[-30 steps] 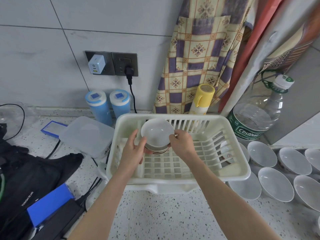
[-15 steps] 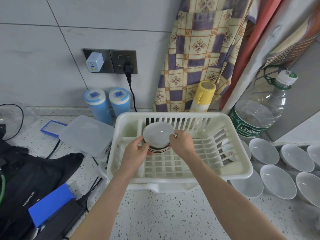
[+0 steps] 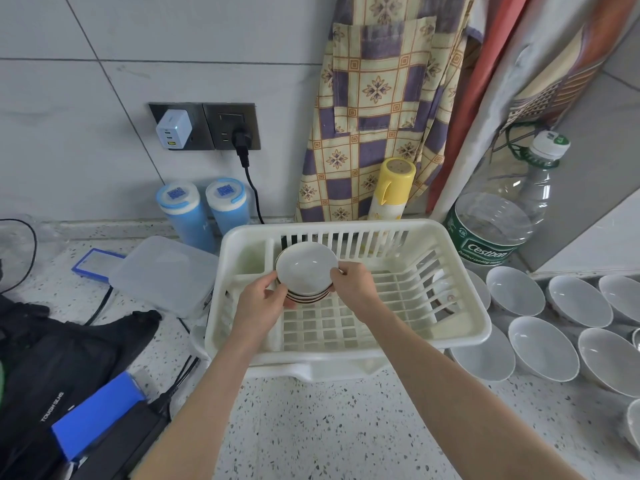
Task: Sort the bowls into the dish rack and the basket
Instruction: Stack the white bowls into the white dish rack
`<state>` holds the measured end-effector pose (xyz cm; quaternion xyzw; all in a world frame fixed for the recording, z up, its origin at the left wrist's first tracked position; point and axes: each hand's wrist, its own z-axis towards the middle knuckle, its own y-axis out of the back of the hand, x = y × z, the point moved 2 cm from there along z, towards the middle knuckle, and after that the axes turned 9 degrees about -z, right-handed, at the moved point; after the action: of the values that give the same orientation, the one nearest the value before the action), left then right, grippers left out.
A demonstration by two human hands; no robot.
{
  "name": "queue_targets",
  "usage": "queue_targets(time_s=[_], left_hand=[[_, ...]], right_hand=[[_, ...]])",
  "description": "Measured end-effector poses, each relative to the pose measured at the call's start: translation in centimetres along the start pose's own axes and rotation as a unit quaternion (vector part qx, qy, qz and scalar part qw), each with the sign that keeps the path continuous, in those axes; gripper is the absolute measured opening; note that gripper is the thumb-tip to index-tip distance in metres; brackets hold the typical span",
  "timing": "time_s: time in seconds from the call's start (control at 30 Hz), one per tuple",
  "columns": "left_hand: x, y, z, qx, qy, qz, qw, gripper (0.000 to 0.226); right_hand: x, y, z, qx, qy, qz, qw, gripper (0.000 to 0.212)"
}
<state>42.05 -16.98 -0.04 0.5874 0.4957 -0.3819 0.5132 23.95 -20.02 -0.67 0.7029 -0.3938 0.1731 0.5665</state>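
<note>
A cream plastic dish rack point(image 3: 464, 336) sits on the speckled counter. Inside it, near the back left, a small stack of white bowls with dark rim bands point(image 3: 306, 270) leans tilted toward me. My left hand point(image 3: 263, 301) grips the stack's left edge and my right hand point(image 3: 353, 284) pinches its right edge. Several larger white bowls point(image 3: 543, 348) stand on the counter right of the rack. No basket is in view.
A clear lidded box point(image 3: 166, 271) and two blue canisters point(image 3: 204, 209) stand left of the rack. A black bag point(image 3: 59, 358) with blue packs lies at the lower left. A big water bottle point(image 3: 502, 220), a yellow can point(image 3: 394, 185) and a hanging apron are behind.
Both hands have lowered the stack of small bowls deeper into the rack's back left part. The grip on both edges is the same.
</note>
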Motion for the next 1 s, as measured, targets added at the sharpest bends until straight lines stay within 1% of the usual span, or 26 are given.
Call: queue_targets(time_s=[0.1,0.17,0.23,0.3,0.33,0.37,0.47,0.53,0.6,0.67,0.77,0.83,0.9,1.0], left_hand=[[-0.1,0.1,-0.1,-0.003,0.003,0.005,1.0,0.037],[0.1,0.2,0.0,-0.008,0.017,-0.012,1.0,0.038],[0.3,0.7,0.1,-0.03,0.024,-0.042,0.998,0.039],[0.1,1.3,0.0,-0.071,0.013,-0.07,0.995,0.034],[-0.2,1.6,-0.3,-0.092,-0.001,-0.086,0.992,0.032],[-0.8,1.7,-0.8,-0.11,-0.018,-0.104,0.988,0.028],[-3.1,0.8,-3.1,-0.139,-0.07,-0.175,0.972,0.016],[-4.6,-0.9,-5.4,-0.131,-0.094,-0.207,0.965,0.02],[-5.4,-3.3,-7.9,-0.102,-0.098,-0.215,0.966,0.028],[-5.1,-6.3,-10.4,-0.063,-0.077,-0.198,0.975,0.033],[-3.4,-11.1,-13.5,0.006,-0.021,-0.175,0.984,0.023],[-2.1,-14.2,-15.0,0.043,0.029,-0.153,0.987,0.016],[-0.8,-17.2,-15.9,0.068,0.097,-0.134,0.984,0.015],[0.6,-21.2,-16.6,0.108,0.192,-0.084,0.972,0.018]], right_hand=[[-0.2,-0.2,-0.2,0.006,-0.007,0.028,1.0,0.03],[-0.1,-0.1,-0.5,0.018,-0.014,0.036,0.999,0.031],[-0.1,0.4,-1.4,0.032,-0.024,0.072,0.997,0.024],[-0.3,1.5,-2.9,0.034,-0.03,0.122,0.992,0.043],[-0.5,2.3,-3.9,0.031,-0.023,0.143,0.989,0.048],[-0.8,3.1,-5.0,0.027,-0.007,0.163,0.986,0.048],[-2.3,5.8,-8.7,0.011,0.037,0.234,0.972,0.035],[-4.0,7.7,-11.0,-0.011,0.057,0.287,0.956,0.024],[-6.1,9.5,-13.2,-0.03,0.062,0.344,0.937,0.021],[-8.7,11.2,-14.9,-0.047,0.048,0.38,0.922,0.02],[-13.5,13.3,-16.7,-0.075,-0.001,0.404,0.912,0.019],[-16.9,14.5,-17.2,-0.098,-0.055,0.407,0.906,0.018],[-20.1,15.5,-17.3,-0.113,-0.116,0.409,0.898,0.015],[-24.3,16.7,-17.0,-0.091,-0.205,0.409,0.885,0.018]])
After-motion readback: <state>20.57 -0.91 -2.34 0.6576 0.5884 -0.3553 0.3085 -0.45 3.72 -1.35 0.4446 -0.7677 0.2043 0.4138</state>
